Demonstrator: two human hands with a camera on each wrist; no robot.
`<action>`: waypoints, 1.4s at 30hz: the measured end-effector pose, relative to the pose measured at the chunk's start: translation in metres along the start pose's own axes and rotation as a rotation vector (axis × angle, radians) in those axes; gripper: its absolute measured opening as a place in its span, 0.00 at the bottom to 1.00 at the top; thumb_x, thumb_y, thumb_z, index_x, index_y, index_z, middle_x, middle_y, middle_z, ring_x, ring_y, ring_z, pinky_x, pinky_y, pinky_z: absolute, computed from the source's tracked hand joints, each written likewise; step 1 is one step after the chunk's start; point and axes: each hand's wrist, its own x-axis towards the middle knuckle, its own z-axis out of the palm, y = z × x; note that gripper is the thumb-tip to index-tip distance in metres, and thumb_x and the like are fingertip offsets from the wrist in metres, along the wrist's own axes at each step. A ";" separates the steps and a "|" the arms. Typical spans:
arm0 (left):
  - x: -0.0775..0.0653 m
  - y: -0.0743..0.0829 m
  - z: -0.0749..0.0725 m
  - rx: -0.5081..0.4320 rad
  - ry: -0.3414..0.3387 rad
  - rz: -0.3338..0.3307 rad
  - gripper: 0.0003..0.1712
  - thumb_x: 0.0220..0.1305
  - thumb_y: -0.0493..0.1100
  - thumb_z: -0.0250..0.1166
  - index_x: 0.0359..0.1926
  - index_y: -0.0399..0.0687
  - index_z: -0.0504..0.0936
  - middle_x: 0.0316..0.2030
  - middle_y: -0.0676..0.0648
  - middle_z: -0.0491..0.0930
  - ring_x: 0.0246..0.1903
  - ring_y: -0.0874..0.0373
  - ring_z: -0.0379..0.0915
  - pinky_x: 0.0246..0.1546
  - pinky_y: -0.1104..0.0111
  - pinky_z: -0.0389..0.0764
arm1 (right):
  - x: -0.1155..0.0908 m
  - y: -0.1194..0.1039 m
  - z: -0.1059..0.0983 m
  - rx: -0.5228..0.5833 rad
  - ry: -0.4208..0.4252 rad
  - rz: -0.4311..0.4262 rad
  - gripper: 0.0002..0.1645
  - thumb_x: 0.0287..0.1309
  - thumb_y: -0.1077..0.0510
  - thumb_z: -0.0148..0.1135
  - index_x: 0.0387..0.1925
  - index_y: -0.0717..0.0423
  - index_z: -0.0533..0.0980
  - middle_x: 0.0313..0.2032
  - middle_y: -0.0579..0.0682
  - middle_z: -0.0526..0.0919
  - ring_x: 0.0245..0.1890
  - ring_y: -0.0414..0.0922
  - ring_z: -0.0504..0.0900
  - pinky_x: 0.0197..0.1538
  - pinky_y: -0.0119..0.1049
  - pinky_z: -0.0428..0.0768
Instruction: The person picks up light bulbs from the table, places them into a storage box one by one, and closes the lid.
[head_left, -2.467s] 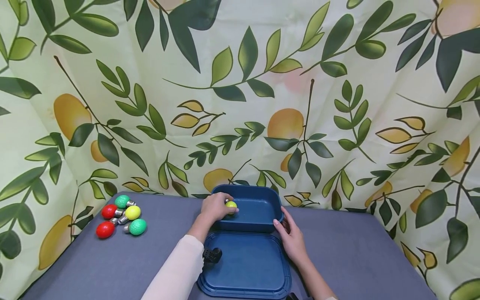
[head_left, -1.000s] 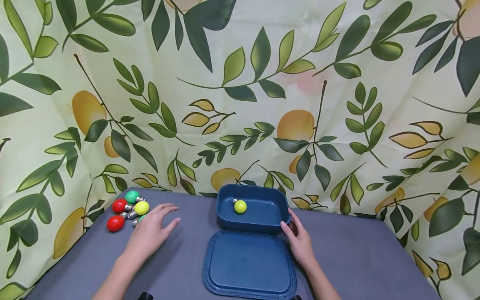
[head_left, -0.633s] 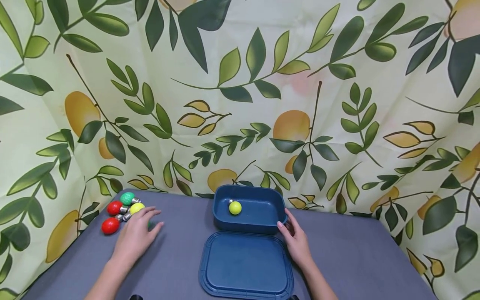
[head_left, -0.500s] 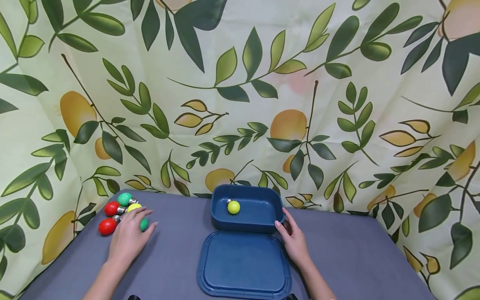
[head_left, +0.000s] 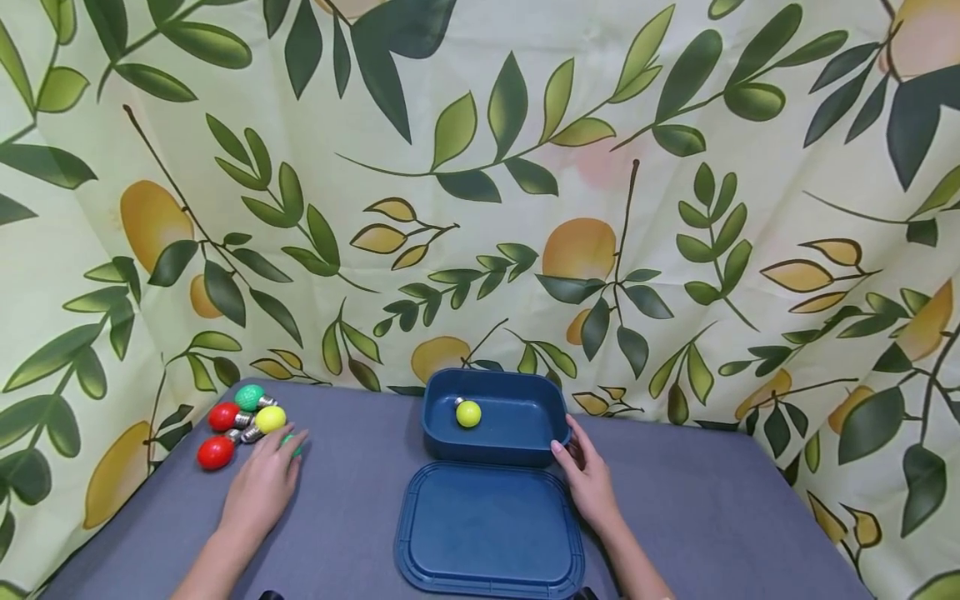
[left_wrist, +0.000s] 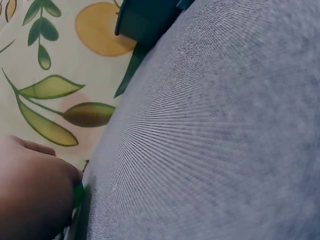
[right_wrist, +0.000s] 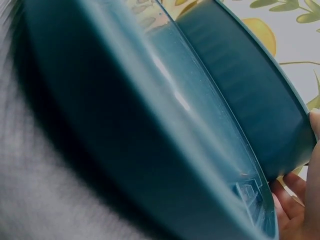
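My left hand (head_left: 261,481) curls its fingers and thumb round a green light bulb (head_left: 297,452), mostly hidden beneath them; a green sliver of the bulb (left_wrist: 78,195) shows under the fingers in the left wrist view. Beside that hand lie two red bulbs (head_left: 216,452), a yellow bulb (head_left: 271,420) and another green bulb (head_left: 249,397), with silvery screw bases. My right hand (head_left: 588,479) grips the right front corner of a blue rectangular container (head_left: 487,454), thumb on the near side and fingers round the end. One yellow bulb (head_left: 468,414) lies inside, towards its left.
A blue lid (head_left: 491,529) lies flat right in front of the container, and fills the foreground of the right wrist view. A grey cloth covers the table (head_left: 345,517). Behind and at both sides hangs a leaf-patterned curtain (head_left: 480,208).
The left hand has let go of the yellow bulb inside the container, moved left to the bulb group and drawn its fingers round a green bulb. My right hand keeps its grip on the corner.
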 end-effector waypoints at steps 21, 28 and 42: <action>-0.001 0.002 0.005 -0.270 0.035 -0.488 0.31 0.53 0.41 0.78 0.57 0.34 0.81 0.56 0.27 0.71 0.59 0.32 0.65 0.58 0.40 0.67 | -0.001 -0.001 -0.001 -0.019 0.009 -0.010 0.37 0.72 0.45 0.57 0.77 0.46 0.60 0.70 0.63 0.71 0.67 0.58 0.76 0.68 0.55 0.73; 0.000 0.001 0.004 -0.243 -0.016 -0.423 0.31 0.51 0.49 0.80 0.55 0.39 0.85 0.52 0.30 0.82 0.53 0.33 0.77 0.49 0.43 0.74 | 0.000 0.002 0.001 -0.024 0.015 -0.007 0.37 0.72 0.45 0.58 0.77 0.45 0.60 0.70 0.62 0.72 0.66 0.57 0.77 0.67 0.53 0.74; -0.001 0.003 0.006 -0.267 -0.058 -0.397 0.25 0.52 0.43 0.74 0.53 0.44 0.86 0.52 0.35 0.84 0.45 0.40 0.81 0.41 0.55 0.76 | -0.001 0.002 -0.001 -0.018 0.010 -0.013 0.37 0.72 0.46 0.58 0.77 0.46 0.61 0.71 0.62 0.71 0.67 0.57 0.77 0.67 0.45 0.76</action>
